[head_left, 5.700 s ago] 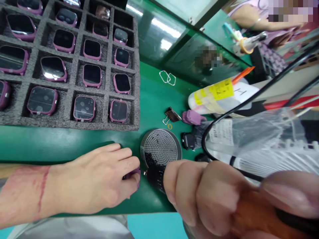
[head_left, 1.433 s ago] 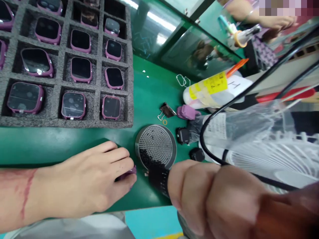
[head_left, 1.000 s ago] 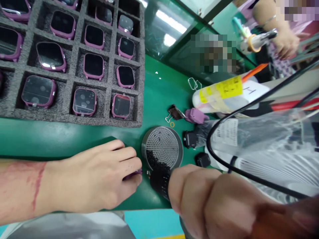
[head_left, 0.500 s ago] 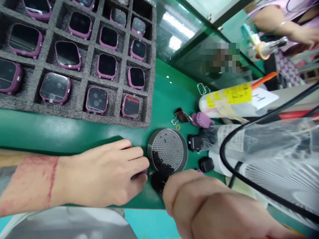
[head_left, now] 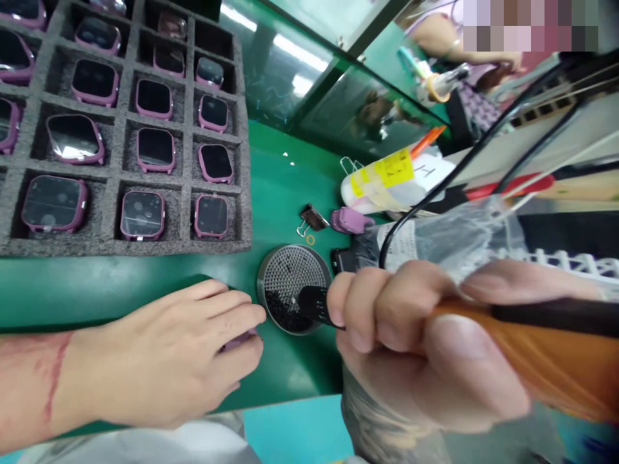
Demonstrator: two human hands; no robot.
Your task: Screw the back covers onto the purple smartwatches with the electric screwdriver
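Observation:
My left hand lies low over the green bench, fingers curled around a purple watch case that they mostly cover. In my right hand is an orange and black electric screwdriver. Its black nose hangs over a round grey screw dish, with the tip among tiny black screws. Whether a screw is on the tip I cannot tell. Left of the dish, a grey foam tray holds several purple watches, one per compartment.
Beyond the dish lie a binder clip, a small yellow ring and another purple watch. A white bottle with a yellow label and a plastic bag stand right. A black cable hangs across. A co-worker's arm shows behind.
The screwdriver's nose has gone from beside the watch case to over the screw dish, and my right hand has risen. My left hand keeps its hold. The view has shifted right.

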